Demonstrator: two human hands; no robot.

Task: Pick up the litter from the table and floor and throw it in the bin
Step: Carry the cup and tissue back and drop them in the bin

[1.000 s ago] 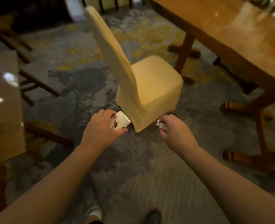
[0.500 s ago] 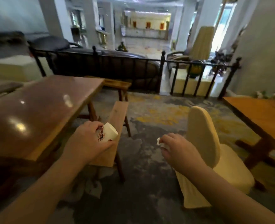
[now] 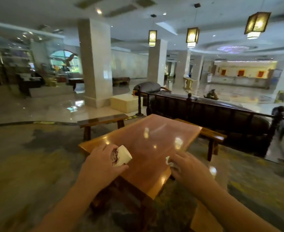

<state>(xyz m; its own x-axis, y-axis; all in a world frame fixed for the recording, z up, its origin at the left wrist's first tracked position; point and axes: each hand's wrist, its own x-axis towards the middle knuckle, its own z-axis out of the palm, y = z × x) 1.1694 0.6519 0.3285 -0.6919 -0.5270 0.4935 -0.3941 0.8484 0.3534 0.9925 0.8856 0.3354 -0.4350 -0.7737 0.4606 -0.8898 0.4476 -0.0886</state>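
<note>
My left hand (image 3: 102,163) is shut on a white paper cup (image 3: 122,156) with a dark red print, held tilted over the near corner of a glossy wooden table (image 3: 148,148). A crumpled white tissue (image 3: 170,162) pokes out of my right hand (image 3: 188,166), which is shut on it above the table's right edge. No bin is in view.
Wooden benches stand behind the table at the left (image 3: 102,120) and right (image 3: 211,134). A dark railing (image 3: 221,109) runs behind them to the right. White pillars (image 3: 95,64) and a shiny lobby floor lie beyond. Patterned carpet (image 3: 29,164) spreads to the left.
The view has swung up and to the left, from the yellow chair and floor to the table and lobby. Both hands keep hold of the cup and the tissue.
</note>
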